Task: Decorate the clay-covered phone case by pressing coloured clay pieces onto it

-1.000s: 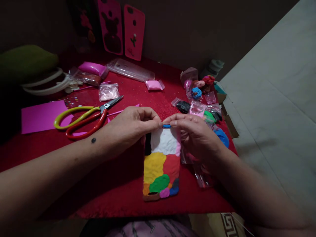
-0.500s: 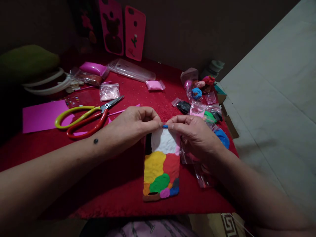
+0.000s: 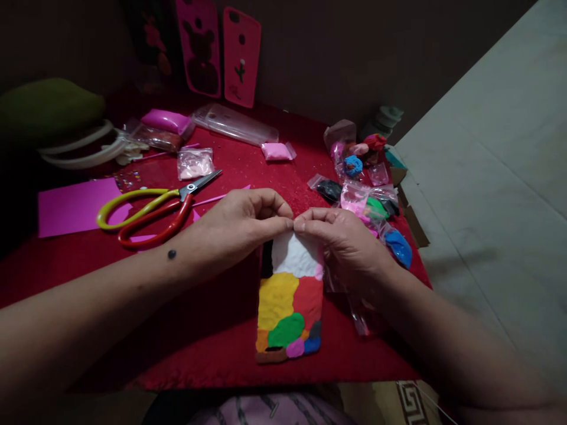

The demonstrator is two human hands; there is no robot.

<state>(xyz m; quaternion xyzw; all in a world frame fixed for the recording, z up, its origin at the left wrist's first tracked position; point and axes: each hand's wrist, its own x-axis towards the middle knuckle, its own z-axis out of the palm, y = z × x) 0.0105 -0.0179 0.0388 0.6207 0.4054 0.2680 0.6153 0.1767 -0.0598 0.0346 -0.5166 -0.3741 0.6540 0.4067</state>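
A flat slab (image 3: 283,295), like a phone case, lies upright to me on the red cloth, coated in patches of white, black, yellow, red, green and other coloured clay. Over its top end my left hand (image 3: 250,221) pinches with thumb and forefinger. My right hand (image 3: 341,233) pinches too, its fingertips meeting those of the left. The small blue clay roll that showed between them a moment ago is now hidden by the fingers. Both hands cover the slab's upper edge.
Scissors (image 3: 155,212) with yellow and red handles lie left, by a pink sheet (image 3: 75,206). Bagged clay, including a blue lump (image 3: 398,248), crowds the right edge. Behind are a clear case (image 3: 239,125), a pink packet (image 3: 277,151) and a standing pink phone case (image 3: 241,59).
My fingertips have come together, and the blue clay roll between them has gone out of sight. The slab has stayed in place.
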